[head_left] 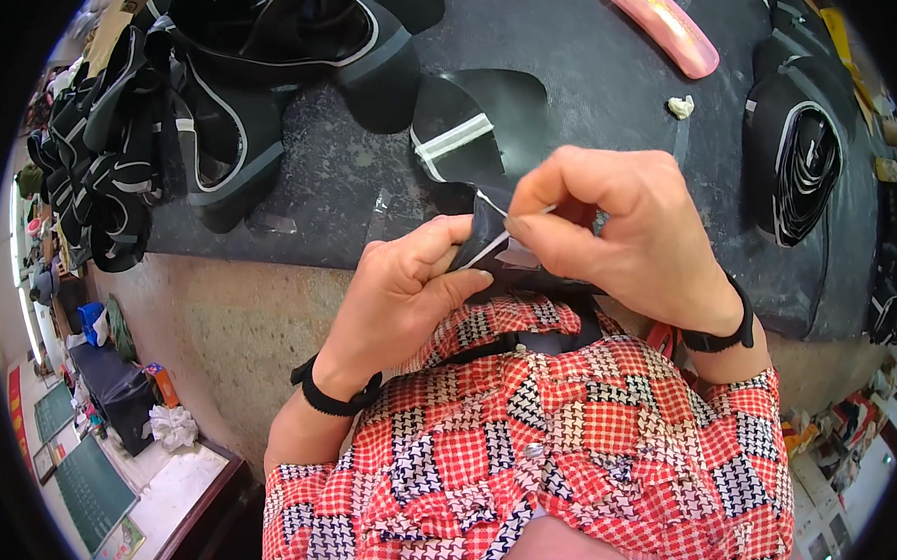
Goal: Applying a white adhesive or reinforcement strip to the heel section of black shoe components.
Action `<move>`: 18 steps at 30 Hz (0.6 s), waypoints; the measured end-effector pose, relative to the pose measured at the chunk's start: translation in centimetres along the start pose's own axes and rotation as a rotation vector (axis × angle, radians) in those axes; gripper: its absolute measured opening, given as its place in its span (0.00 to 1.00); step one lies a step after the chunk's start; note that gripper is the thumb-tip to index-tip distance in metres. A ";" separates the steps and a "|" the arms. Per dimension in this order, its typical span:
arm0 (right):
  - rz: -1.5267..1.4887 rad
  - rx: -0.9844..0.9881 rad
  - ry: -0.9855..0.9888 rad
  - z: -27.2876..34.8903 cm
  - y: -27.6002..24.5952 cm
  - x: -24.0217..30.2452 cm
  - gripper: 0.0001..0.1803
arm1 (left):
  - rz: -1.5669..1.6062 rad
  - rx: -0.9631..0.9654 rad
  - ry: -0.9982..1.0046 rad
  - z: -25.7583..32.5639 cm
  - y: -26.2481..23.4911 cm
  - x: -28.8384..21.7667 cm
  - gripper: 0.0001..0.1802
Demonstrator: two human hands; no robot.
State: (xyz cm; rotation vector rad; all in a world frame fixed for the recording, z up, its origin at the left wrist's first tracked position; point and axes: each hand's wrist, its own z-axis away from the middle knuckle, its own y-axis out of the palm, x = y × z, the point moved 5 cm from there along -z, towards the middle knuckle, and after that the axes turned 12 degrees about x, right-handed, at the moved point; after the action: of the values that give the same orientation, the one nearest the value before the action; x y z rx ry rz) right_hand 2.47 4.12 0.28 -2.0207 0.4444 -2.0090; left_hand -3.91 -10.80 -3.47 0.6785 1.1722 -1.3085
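Note:
A black shoe upper (460,157) with a pale strip across it lies partly on the table, and its near end rises off the table edge in front of me. My left hand (404,282) pinches that near end between thumb and fingers, where a thin white edge shows. Close by on the right, my right hand (617,233) is closed in a pinch at the white edging (489,248), its fingertips nearly meeting the left ones. Exactly what the right fingertips grip is partly hidden by the fingers.
Black uppers with white trim (232,139) are heaped at the left on the dark table (334,185). A stacked bundle of black uppers (799,165) stands at the right. At the far right lie a pink case (662,22) and a small whitish lump (680,107).

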 end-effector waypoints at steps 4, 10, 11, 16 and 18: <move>-0.084 -0.003 0.048 -0.2 0.3 -0.8 0.04 | 0.051 0.061 -0.050 0.3 0.3 -0.4 0.17; -0.118 0.000 0.090 -0.4 1.2 -1.9 0.05 | 0.583 0.033 0.065 0.3 1.1 -0.7 0.16; -0.124 -0.004 0.094 -0.4 1.3 -1.9 0.06 | 0.674 0.059 0.076 0.3 1.2 -0.9 0.15; -0.134 0.035 0.109 0.1 1.5 -1.7 0.02 | 0.378 -0.045 -0.007 0.2 1.1 -0.7 0.10; -0.130 0.026 0.069 0.3 1.2 -1.5 0.03 | 0.340 -0.076 0.003 0.2 1.1 -0.8 0.09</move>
State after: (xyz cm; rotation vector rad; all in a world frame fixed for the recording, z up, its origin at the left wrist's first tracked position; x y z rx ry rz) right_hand 2.72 3.57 -1.61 -2.0173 0.3061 -2.1540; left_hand -2.66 -10.48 -2.87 0.7857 1.0495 -0.9727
